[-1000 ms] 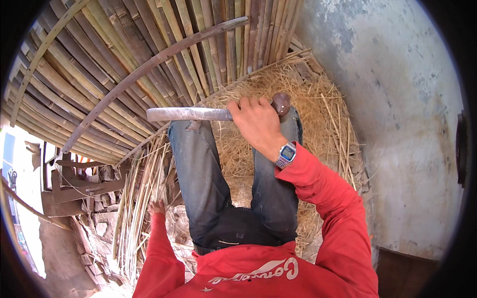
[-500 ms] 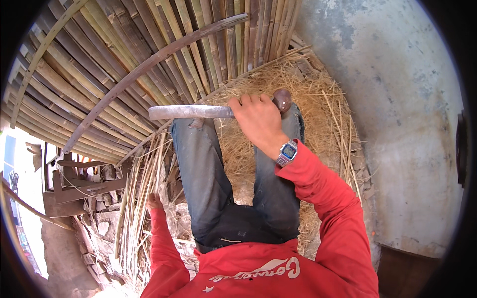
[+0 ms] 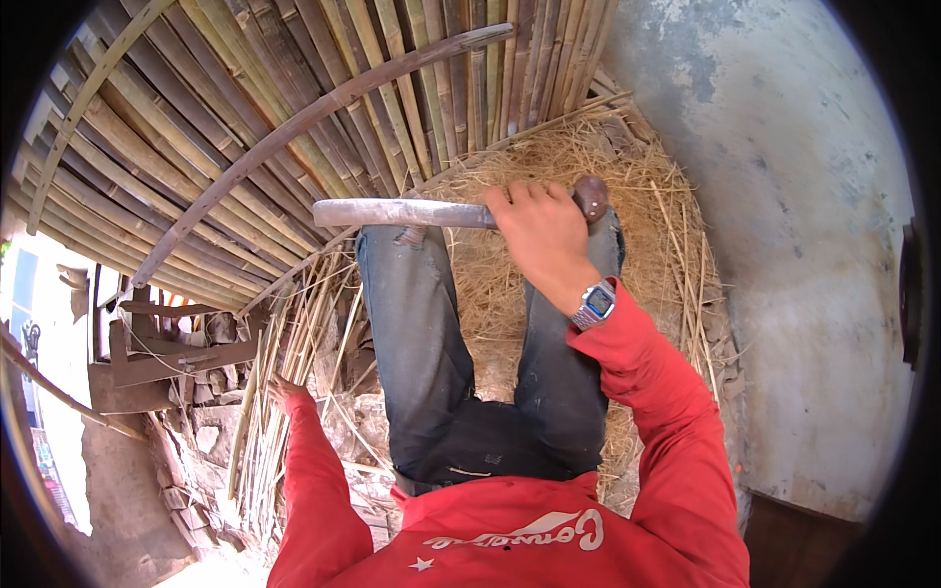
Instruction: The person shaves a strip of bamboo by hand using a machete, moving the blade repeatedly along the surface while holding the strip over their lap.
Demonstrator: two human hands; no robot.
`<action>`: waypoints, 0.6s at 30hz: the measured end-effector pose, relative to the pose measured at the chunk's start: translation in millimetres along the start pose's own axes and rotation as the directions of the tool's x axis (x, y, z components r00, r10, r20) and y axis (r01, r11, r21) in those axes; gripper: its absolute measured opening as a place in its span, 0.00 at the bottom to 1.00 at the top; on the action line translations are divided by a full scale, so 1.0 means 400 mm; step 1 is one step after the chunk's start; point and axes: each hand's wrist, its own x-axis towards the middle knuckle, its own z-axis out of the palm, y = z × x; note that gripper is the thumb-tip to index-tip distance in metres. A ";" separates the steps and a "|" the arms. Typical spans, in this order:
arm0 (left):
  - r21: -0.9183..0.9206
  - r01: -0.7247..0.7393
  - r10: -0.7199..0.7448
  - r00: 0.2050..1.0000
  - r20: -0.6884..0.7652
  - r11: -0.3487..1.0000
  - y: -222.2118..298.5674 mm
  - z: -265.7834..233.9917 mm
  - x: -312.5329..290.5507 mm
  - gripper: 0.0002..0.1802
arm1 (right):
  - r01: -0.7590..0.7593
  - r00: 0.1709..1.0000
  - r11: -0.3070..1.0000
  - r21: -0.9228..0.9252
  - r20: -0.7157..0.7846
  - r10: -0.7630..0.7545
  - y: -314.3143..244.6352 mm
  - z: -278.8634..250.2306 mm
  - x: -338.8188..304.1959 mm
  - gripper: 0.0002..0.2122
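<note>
— Since the earlier frame, what has moved?

— Little: the left hand has drifted slightly lower and leftward among the thin cut bamboo strips beside the left leg, while the right hand keeps its place over the knees.

— What does the right hand hold?

— Its fingers are wrapped fully around the handle of a long, flat grey metal blade, which lies level across the grey-trousered knees, tip pointing left, its dark rounded butt end showing past the knuckles.

— And the left?

— Only its back shows against the strips; I cannot tell how far open it is.

— The surroundings?

— Dry yellow straw covers the ground under the legs. Split bamboo slats fan behind, crossed by a curved grey pole. A rough, stained plaster wall stands to the right; rubble lies lower left.
</note>
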 end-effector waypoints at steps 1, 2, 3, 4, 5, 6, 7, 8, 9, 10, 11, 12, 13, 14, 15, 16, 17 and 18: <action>-0.025 0.023 -0.020 0.994 0.108 0.999 -0.087 -0.003 0.051 0.51 | 0.021 1.000 1.000 0.009 -0.010 -0.021 -0.017 -0.013 0.018 0.10; -0.020 0.042 -0.039 0.994 0.105 0.999 -0.135 0.029 0.085 0.51 | 0.032 0.999 0.999 -0.002 -0.009 -0.032 -0.025 -0.020 0.027 0.10; -0.038 -0.008 0.013 0.992 0.124 0.999 -0.165 0.065 0.114 0.52 | 0.039 0.999 0.999 0.008 -0.009 -0.038 -0.029 -0.023 0.032 0.10; -0.061 -0.060 0.068 0.988 0.142 0.996 -0.188 0.104 0.141 0.53 | 0.062 0.997 0.998 0.001 -0.035 -0.062 -0.032 -0.026 0.038 0.09; -0.147 -0.124 0.150 0.973 0.177 0.981 -0.194 0.148 0.162 0.53 | 0.075 0.996 0.997 -0.015 -0.055 -0.076 -0.029 -0.027 0.040 0.08; -0.182 -0.139 0.178 0.959 0.221 0.973 -0.276 0.179 0.245 0.53 | 0.061 0.995 0.997 0.040 -0.081 -0.058 -0.009 -0.029 0.040 0.08; -0.178 -0.149 0.204 0.914 0.351 0.973 -0.223 0.219 0.244 0.50 | 0.052 0.998 0.998 0.018 -0.043 -0.051 -0.011 -0.022 0.034 0.08; -0.175 -0.153 0.219 0.850 0.479 0.973 -0.167 0.247 0.224 0.48 | 0.053 0.999 0.999 -0.002 -0.002 -0.053 -0.021 -0.018 0.037 0.08; -0.174 -0.140 0.208 0.850 0.484 0.975 -0.164 0.260 0.215 0.48 | 0.065 0.998 0.998 0.003 0.002 -0.065 -0.031 -0.018 0.046 0.08; -0.030 -0.188 0.186 0.919 0.346 0.982 -0.141 0.285 0.209 0.46 | 0.060 0.998 0.998 -0.010 0.011 -0.059 -0.031 -0.019 0.049 0.08; 0.121 -0.208 0.183 0.964 0.195 0.971 -0.126 0.302 0.204 0.44 | 0.055 0.998 0.998 -0.021 0.019 -0.055 -0.030 -0.020 0.052 0.08; 0.119 -0.207 0.181 0.963 0.201 0.971 -0.128 0.303 0.217 0.44 | 0.059 0.998 0.998 -0.022 0.024 -0.059 -0.032 -0.021 0.054 0.08; -0.003 -0.188 0.180 0.934 0.310 0.982 -0.163 0.286 0.250 0.44 | 0.067 0.998 0.998 -0.004 0.020 -0.067 -0.040 -0.019 0.056 0.08; -0.124 -0.151 0.189 0.892 0.410 0.981 -0.201 0.264 0.278 0.44 | 0.076 0.997 0.997 0.016 0.015 -0.076 -0.047 -0.016 0.060 0.08; -0.225 -0.104 0.185 0.907 0.378 0.969 -0.193 0.255 0.286 0.52 | 0.054 0.998 0.998 0.009 0.028 -0.054 -0.037 -0.015 0.055 0.08; -0.217 -0.124 0.202 0.901 0.385 0.968 -0.176 0.249 0.290 0.52 | 0.045 0.999 0.999 0.001 0.018 -0.045 -0.027 -0.015 0.051 0.08; -0.155 -0.111 0.155 0.937 0.314 0.982 -0.139 0.253 0.248 0.56 | 0.052 0.998 0.998 -0.027 0.028 -0.051 -0.037 -0.008 0.049 0.07; -0.093 -0.085 0.104 0.969 0.224 0.992 -0.106 0.251 0.202 0.59 | 0.048 0.998 0.998 -0.043 0.048 -0.046 -0.044 -0.009 0.048 0.07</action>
